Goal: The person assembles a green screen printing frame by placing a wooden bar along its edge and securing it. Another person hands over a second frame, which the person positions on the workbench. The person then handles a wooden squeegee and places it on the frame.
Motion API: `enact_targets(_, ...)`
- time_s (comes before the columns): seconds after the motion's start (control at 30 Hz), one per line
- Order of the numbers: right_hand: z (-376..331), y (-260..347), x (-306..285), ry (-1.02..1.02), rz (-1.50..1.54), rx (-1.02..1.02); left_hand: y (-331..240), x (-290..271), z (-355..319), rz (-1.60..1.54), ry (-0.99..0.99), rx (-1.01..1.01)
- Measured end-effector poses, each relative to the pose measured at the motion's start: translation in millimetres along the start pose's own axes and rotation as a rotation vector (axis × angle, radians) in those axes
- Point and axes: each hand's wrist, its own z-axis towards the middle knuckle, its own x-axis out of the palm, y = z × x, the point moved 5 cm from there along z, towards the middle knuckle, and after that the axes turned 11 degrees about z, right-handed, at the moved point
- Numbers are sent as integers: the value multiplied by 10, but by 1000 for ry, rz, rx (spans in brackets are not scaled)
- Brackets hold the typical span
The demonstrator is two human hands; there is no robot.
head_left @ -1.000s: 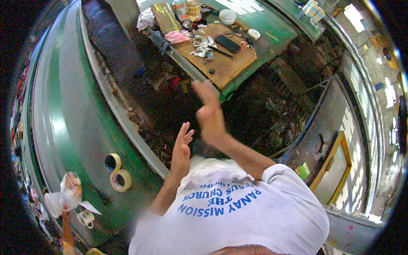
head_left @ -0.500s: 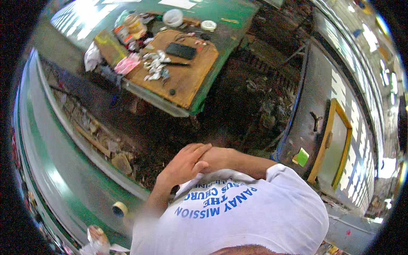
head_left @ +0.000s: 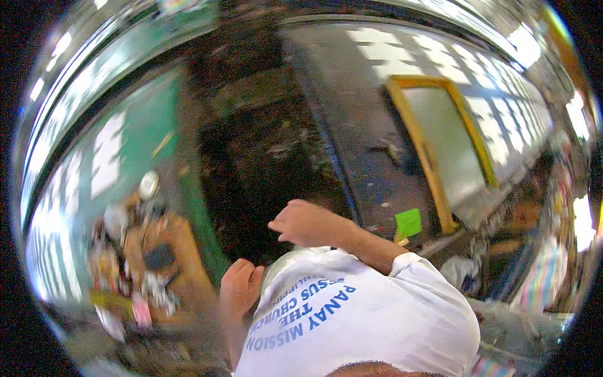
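Note:
In front of my white shirt (head_left: 377, 301) both hands are apart and hold nothing that I can see. My right hand (head_left: 308, 223) reaches leftward over the dark floor space, its fingers loosely bent and slightly parted, so it is open. Lower and to the left is my left hand (head_left: 242, 286), with the thumb apart and the fingers bent loosely away from me; blur softens their outline. Nearest to it stands the brown board (head_left: 191, 254) on a green table. On the right, the dark grey table (head_left: 352, 81) lies beyond my right forearm.
A yellow wooden frame with a pale pane (head_left: 449, 144) and a green card (head_left: 408, 223) lie on the grey table. The green table (head_left: 151, 119) carries a dark flat rectangular object (head_left: 158, 256), a white lid (head_left: 149, 185) and a pink cloth (head_left: 141, 311). Between the tables is dark floor (head_left: 270, 151).
My hands were folded together and have come apart, the left moving down. My view has swung right: the brown board sits farther left, and the yellow frame is nearer the middle.

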Motion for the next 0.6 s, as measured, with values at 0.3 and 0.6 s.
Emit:
enact_targets(0.3,-503,-672,-190,-202,15,379,-436,-111,1963,34,88,457)
enact_targets(0.6,-143,-1291,-482,-339,118,709,-332,-296,3390,13,326,732)
